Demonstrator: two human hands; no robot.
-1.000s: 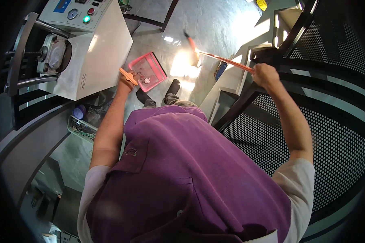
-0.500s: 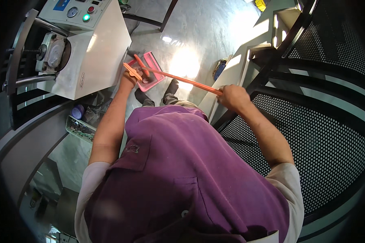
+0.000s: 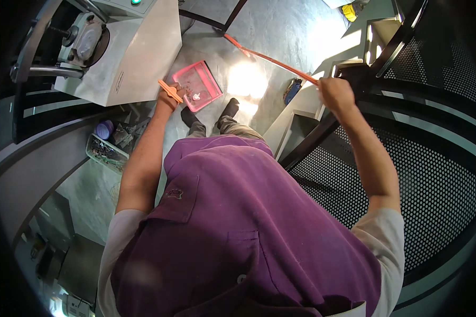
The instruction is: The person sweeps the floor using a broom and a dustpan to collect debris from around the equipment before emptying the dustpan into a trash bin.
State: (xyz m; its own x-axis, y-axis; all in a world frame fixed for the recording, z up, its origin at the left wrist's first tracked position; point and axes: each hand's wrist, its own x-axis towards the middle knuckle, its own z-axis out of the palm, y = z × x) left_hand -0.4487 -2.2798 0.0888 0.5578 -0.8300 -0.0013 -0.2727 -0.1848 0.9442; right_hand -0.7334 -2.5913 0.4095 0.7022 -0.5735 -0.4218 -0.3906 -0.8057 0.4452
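Observation:
My left hand (image 3: 169,98) is closed around the orange handle of a pink long-handled dustpan (image 3: 215,90). The pan rests on the floor left of my feet, with small debris and a whitish bit lying in it. Closed on the upper end of an orange broom (image 3: 280,64) is my right hand (image 3: 336,94), out to the right. The broom's stick slants away to the far left, and its lower end is on the floor near a dark metal table leg. Its bristles are too small to make out.
On the left stands a pale machine (image 3: 142,58) with a clamp. Below it sits a basket (image 3: 107,153) of odds and ends beside a purple roll (image 3: 104,129). A black perforated metal panel (image 3: 407,201) and a ledge with compartments (image 3: 301,129) flank my right. A yellow object (image 3: 349,12) lies far right.
The broom has swung out of the dustpan, its lower end now farther away and to the right. My right hand has risen forward and right. My left hand stays nearly in place.

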